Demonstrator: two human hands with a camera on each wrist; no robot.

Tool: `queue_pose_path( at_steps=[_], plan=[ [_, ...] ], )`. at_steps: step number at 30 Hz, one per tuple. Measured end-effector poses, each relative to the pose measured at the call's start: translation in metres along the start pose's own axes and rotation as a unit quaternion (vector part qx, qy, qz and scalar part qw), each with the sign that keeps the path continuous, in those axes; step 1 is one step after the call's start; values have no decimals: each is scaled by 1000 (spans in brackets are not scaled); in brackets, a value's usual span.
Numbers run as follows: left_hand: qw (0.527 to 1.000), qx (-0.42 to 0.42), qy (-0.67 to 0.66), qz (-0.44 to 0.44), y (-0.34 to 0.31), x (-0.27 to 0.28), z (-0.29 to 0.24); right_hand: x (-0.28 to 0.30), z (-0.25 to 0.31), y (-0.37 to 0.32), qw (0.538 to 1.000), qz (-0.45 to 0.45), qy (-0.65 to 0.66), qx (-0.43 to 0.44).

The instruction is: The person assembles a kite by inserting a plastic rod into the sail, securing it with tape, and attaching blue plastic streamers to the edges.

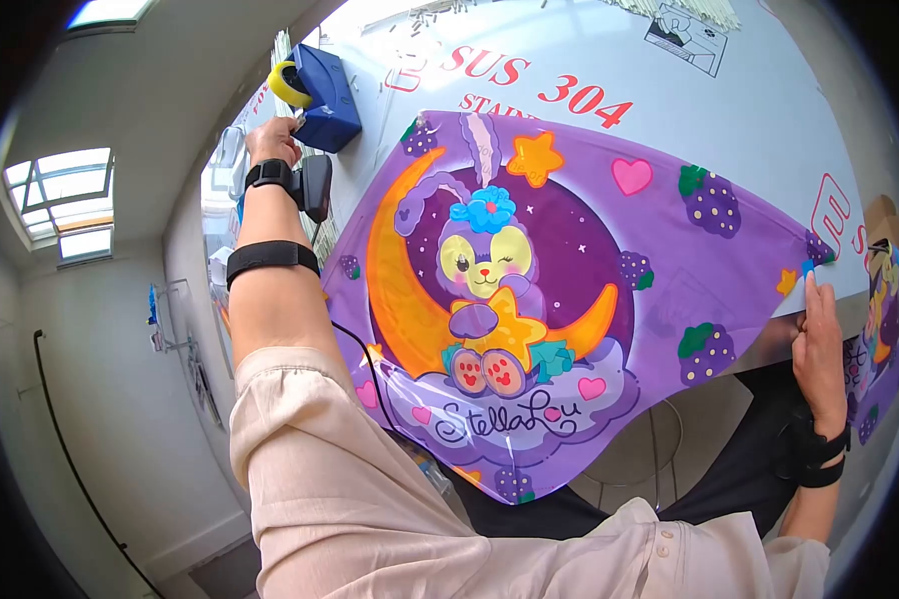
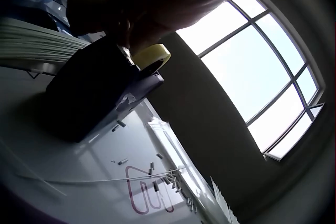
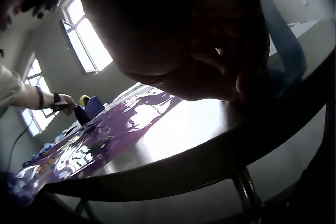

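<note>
A purple kite-shaped sheet printed with a rabbit on a moon lies over the table, its lower point hanging past the near edge. At its right corner the right hand pinches a small blue piece between thumb and fingers. The left hand is at the cutting end of a blue tape dispenser holding a yellow roll; its fingertips are curled in at the tape end. In the left wrist view this hand is dark above the dispenser.
Bundles of thin pale rods lie beside the dispenser. Small metal bits are scattered on the white, red-lettered tabletop. At the right stands a cardboard box with printed sheets. A stool is below the table edge.
</note>
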State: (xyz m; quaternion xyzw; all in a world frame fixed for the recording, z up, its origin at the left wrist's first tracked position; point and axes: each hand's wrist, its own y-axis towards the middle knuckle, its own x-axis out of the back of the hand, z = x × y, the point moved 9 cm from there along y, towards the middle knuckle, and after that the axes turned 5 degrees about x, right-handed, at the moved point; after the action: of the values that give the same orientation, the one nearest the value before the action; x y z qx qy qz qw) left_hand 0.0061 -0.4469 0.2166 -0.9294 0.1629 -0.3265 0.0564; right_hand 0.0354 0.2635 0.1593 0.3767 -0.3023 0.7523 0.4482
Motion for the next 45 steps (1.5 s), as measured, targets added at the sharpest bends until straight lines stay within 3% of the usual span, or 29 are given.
queue_pose_path(
  at_steps=[7, 9, 11, 14, 21, 28, 29, 31, 35, 37, 45],
  plan=[
    [999, 5, 48, -24, 15, 3, -4, 0, -2, -1, 1000, -3, -8, 12],
    [993, 49, -89, 55, 13, -5, 8, 1, 0, -1, 1000, -6, -8, 14],
    [990, 50, -105, 75, 7, -4, 15, 1, 1, -1, 1000, -8, -6, 18],
    [956, 120, -187, 191, -7, -16, 30, 2, 2, -2, 999, -18, -9, 28],
    [936, 161, -233, 208, -4, -19, 50, 2, 5, 0, 999, -17, -18, 30],
    [879, 233, -335, 246, 2, -31, 66, 1, 5, 0, 999, -19, -19, 36],
    [879, 233, -335, 246, -3, -33, 66, 1, 5, 0, 999, -18, -19, 35],
    [924, 182, -308, 136, -8, -20, 66, 1, 5, 0, 999, -15, -18, 29],
    [912, 208, -328, 132, -20, -20, 72, 2, 6, 0, 999, -22, -24, 38],
    [879, 176, -399, 193, -13, -27, 66, 2, 5, -1, 999, -15, -15, 26],
    [880, 194, -387, 198, -4, -31, 72, 1, 4, 0, 999, -18, -22, 30]
  ],
)
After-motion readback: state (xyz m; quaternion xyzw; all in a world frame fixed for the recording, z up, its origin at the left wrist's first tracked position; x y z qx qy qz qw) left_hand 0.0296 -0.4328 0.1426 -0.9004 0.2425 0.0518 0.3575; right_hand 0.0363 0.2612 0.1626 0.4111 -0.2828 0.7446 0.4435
